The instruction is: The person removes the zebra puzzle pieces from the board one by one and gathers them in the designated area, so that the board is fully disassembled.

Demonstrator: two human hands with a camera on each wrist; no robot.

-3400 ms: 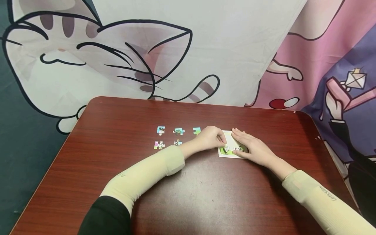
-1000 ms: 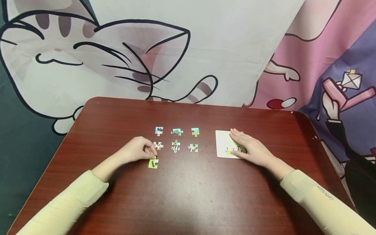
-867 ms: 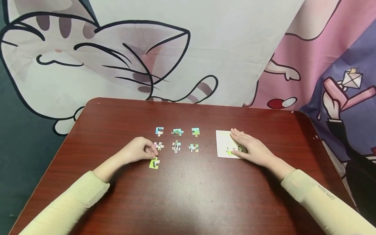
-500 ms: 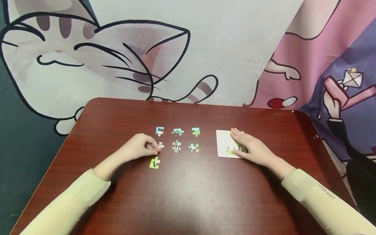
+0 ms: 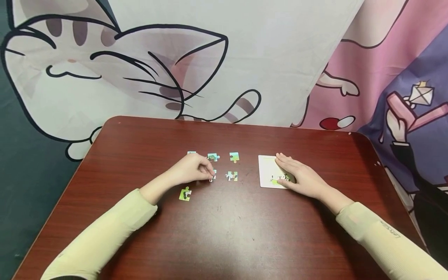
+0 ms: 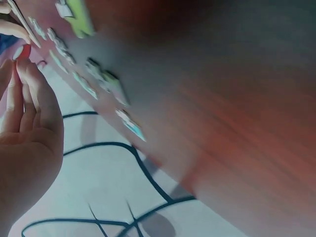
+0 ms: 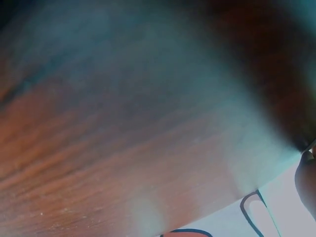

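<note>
My left hand [image 5: 193, 169] is over the left side of the puzzle pieces, fingers loosely curled, with nothing visible between the fingertips. Its fingertips overlap the middle piece [image 5: 214, 176] of the second row. A green jigsaw piece [image 5: 185, 193] lies alone just below that hand; in the left wrist view the hand [image 6: 32, 108] is apart from the laid pieces. My right hand [image 5: 301, 177] rests with straight fingers on a white puzzle tray [image 5: 266, 167], covering its right part. Some green picture shows at the tray's lower edge.
Other jigsaw pieces lie in rows: one partly covered at upper left [image 5: 191, 152], a blue-green piece [image 5: 212, 157], a green piece [image 5: 234, 156] and a pale piece [image 5: 231, 176]. The dark red table [image 5: 224, 233] ends before a cartoon cloth [image 5: 273, 58].
My left hand took a piece from the tray, set the green piece down below the rows and let go. It has since moved right and up. My right hand stays on the tray.
</note>
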